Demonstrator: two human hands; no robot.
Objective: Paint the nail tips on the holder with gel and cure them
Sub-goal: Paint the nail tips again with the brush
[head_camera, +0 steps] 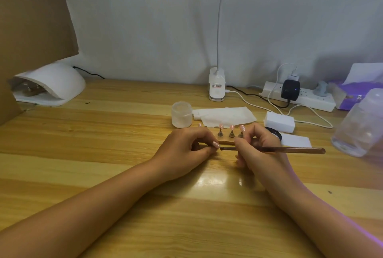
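A wooden holder (224, 141) stands at the table's middle with several pink nail tips (232, 127) upright on small metal stands. My left hand (186, 152) pinches one pink nail tip (216, 144) just in front of the holder. A brown-handled gel brush (290, 150) lies level in the grip of my right hand (259, 149), its tip touching that nail tip. A dark open gel pot (274, 133) sits behind my right hand, partly hidden. The white curing lamp (51, 84) is at the far left.
A frosted jar (182, 114) and paper wipes (224, 115) lie behind the holder. A white block (279, 121), power strip (298, 96) with cables, clip lamp base (216, 87), a clear bottle (361, 123) and a purple tissue pack (352, 91) fill the right. Cardboard (31, 19) stands left.
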